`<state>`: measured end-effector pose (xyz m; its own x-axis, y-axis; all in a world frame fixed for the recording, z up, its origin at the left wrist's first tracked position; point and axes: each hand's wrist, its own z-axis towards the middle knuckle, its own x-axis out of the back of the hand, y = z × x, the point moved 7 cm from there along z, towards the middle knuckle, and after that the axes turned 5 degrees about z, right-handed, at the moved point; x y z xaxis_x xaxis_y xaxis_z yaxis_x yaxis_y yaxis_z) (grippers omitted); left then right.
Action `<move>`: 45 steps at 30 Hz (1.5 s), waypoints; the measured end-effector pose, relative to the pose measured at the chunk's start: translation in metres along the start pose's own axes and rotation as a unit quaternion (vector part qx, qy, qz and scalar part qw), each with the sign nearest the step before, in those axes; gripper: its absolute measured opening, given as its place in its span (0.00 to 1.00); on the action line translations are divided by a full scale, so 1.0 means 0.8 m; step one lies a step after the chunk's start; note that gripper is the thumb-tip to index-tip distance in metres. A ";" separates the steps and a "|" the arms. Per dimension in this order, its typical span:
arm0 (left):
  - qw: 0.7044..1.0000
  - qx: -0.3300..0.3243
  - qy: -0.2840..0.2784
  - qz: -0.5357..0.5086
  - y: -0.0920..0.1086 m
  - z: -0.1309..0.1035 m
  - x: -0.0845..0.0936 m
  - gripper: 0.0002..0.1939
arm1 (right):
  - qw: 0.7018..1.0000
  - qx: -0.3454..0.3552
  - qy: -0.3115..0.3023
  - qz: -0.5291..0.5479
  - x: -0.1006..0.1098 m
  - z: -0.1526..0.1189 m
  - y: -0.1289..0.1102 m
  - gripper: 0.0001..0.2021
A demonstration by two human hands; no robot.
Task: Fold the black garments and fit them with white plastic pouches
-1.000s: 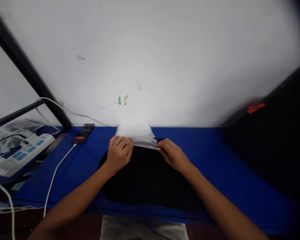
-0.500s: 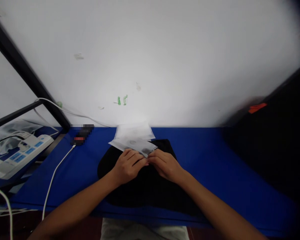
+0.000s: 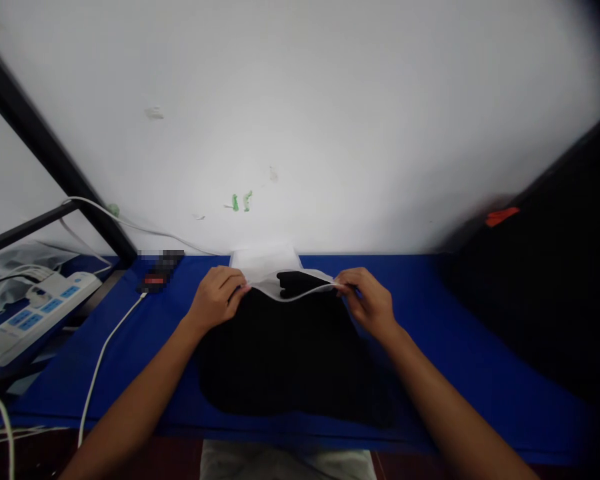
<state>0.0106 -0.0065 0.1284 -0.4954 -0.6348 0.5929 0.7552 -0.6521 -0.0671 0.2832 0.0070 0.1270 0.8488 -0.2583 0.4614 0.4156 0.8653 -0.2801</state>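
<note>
A translucent white plastic bag (image 3: 267, 285) is stretched sideways between my hands, its mouth gaping toward me. Something black and folded (image 3: 297, 283) shows in the gap; I cannot tell if it is inside the bag or seen through it. My left hand (image 3: 221, 297) pinches the left corner of the mouth, and my right hand (image 3: 367, 300) pinches the right corner. Below them a black cloth (image 3: 290, 360), perhaps a folded garment, lies on the blue table (image 3: 420, 373). Behind the bag sits a white stack (image 3: 265, 257), seemingly more plastic bags.
A white power strip (image 3: 40, 313) with plugs and cables lies at the left. Near the wall, a dark device (image 3: 160, 272) has a white cable (image 3: 103, 357) running from it. A black frame (image 3: 55, 140) stands at the left, and a dark mass (image 3: 540, 287) fills the right.
My hands have moved apart, left and right, from close together over the cloth. The bag, flat and slanted before, is now spread with its mouth open.
</note>
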 end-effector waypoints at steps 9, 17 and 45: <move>0.991 0.043 -0.103 -0.068 0.038 -0.010 -0.042 0.05 | 0.994 0.059 -0.088 0.024 -0.020 0.002 -0.019 0.11; 0.999 0.029 -0.026 0.025 0.067 -0.001 -0.028 0.05 | 0.965 0.133 -0.223 0.041 -0.083 -0.018 -0.092 0.20; 0.983 0.083 -0.148 -0.063 -0.012 0.002 -0.064 0.35 | 0.930 0.276 -0.239 0.040 -0.090 -0.038 -0.125 0.13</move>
<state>0.0292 0.0328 0.1002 -0.4614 -0.3888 0.7975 0.7680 -0.6251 0.1396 0.1901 -0.0737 0.0962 0.5726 -0.0765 0.8162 0.0135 0.9964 0.0839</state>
